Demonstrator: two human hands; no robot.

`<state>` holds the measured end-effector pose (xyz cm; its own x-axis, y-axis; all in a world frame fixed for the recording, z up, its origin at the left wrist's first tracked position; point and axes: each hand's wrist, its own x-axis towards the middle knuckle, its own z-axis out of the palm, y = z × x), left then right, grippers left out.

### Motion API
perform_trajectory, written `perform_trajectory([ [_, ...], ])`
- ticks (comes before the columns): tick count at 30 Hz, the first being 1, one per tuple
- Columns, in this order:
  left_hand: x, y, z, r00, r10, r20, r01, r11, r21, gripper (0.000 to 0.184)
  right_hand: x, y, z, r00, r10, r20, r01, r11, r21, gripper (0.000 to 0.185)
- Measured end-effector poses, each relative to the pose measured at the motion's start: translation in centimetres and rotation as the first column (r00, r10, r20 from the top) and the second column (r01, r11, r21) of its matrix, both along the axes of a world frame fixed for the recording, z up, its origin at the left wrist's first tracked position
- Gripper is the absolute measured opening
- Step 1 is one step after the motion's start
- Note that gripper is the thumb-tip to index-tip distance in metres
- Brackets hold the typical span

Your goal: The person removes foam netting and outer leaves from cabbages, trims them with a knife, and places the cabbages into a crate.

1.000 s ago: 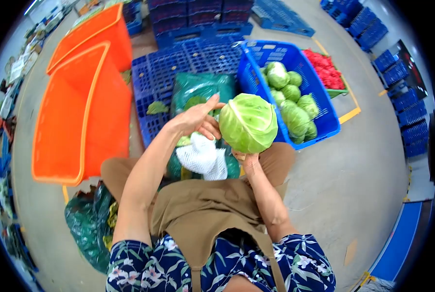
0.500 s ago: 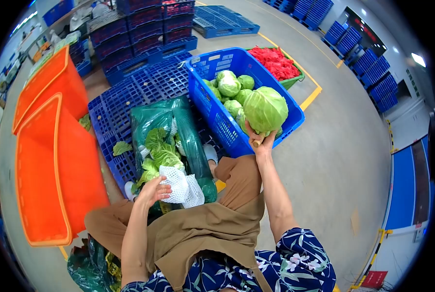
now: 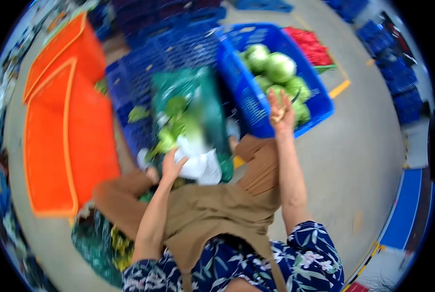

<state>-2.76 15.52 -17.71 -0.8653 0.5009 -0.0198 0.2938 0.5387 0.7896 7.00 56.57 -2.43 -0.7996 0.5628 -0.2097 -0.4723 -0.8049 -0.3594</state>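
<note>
My left hand [image 3: 172, 166] has its thumb and fingers apart at the left edge of a white foam net [image 3: 198, 165], which lies over leafy greens [image 3: 176, 121] on a green plastic bag [image 3: 217, 117]. Over the near side of a blue crate [image 3: 249, 100], my right hand [image 3: 282, 117] has some fingers stretched out, while a tan handle [image 3: 279, 115] lies held in its palm. A thin dark strip shows beside its fingertips. Several green cabbages [image 3: 280, 68] lie in that crate, some right behind my fingers. Blur softens the greens and both hands.
Two orange bins [image 3: 93, 160] stand on the left. A blue pallet [image 3: 125, 82] lies under the green bag. Behind the crate is a green-rimmed container of red material [image 3: 309, 46]. Another dark green bag [image 3: 93, 243] rests on the floor at the lower left. Blue crates are stacked farther back.
The cabbage that my right hand held is out of that hand and among those in the blue crate. My left hand has moved down to the white net and opened beside it. The view has shifted.
</note>
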Motion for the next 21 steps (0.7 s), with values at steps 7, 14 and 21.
perform_trajectory([
  [7,3.3,-0.3,-2.3,0.958,-0.286,0.035,0.251,0.769,-0.587,0.105,-3.6,-16.1,-2.8,0.619,0.43,0.657,-0.714,0.657,0.243,0.023],
  [14,2.9,-0.5,-10.6,0.975,-0.212,0.063,0.214,0.835,-0.507,0.039,-3.0,-24.2,-16.2,0.232,0.372,0.899,-0.891,0.452,0.043,0.043],
  [21,-10.9,6.6,-10.1,0.839,0.389,0.38,-0.375,0.92,-0.115,0.041,-8.5,-23.6,-20.1,0.337,0.323,0.885,-0.808,0.582,0.095,0.059],
])
